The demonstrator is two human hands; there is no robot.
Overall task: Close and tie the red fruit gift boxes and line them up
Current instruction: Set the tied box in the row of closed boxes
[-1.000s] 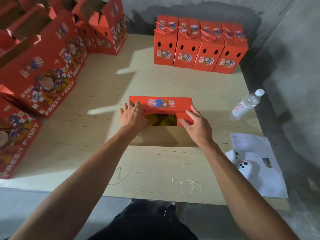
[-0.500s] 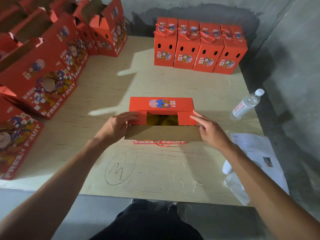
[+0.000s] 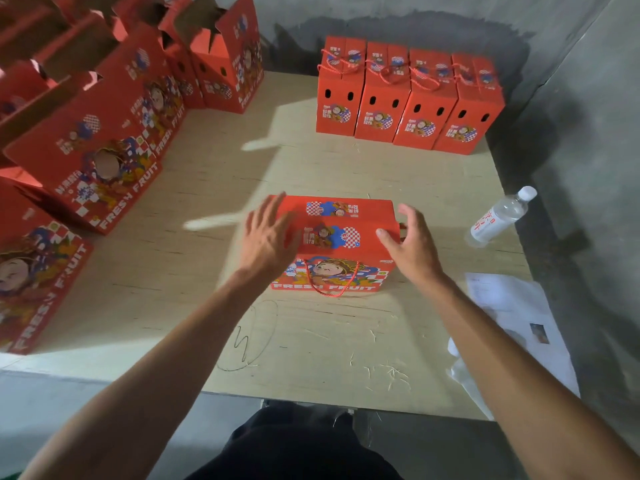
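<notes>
From my head camera, the red box (image 3: 337, 237) sits in the middle of the tabletop (image 3: 214, 188), its top flaps down. My left hand (image 3: 268, 239) lies on the box's left top edge, fingers spread wide. My right hand (image 3: 412, 249) is at its right edge, fingers loose, thumb touching. A red cord (image 3: 332, 289) hangs down its front. Bare wood lies all around the box. Behind it, four tied boxes (image 3: 408, 98) stand in a row. Right of it lies a water bottle (image 3: 498, 216).

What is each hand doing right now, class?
Left hand: open, fingers spread on the box.
Right hand: open, holding nothing.
</notes>
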